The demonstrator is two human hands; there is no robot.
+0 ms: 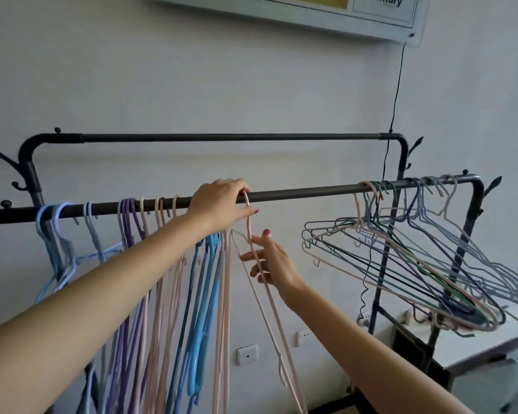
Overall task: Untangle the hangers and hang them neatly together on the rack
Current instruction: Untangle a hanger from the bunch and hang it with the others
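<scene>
Pink hanger (pixel 253 243) hooks over the front rail (pixel 299 191); my left hand (pixel 222 204) pinches its hook, right hand (pixel 271 261) loosely steadies its neck. I'd seat it snug beside the sorted hangers (pixel 174 264) left of it.

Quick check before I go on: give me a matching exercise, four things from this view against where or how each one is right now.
Things:
1. pink hanger
2. tangled hangers
3. sorted hangers
4. back rail

States:
A. bare of hangers
B. hanging straight down at the front rail's left
C. tilted bunch at the front rail's right end
D. hook held at the front rail by the left hand, the right hand touching its wire

Pairs: 1-D, 2-C, 3-B, 4-A
</scene>
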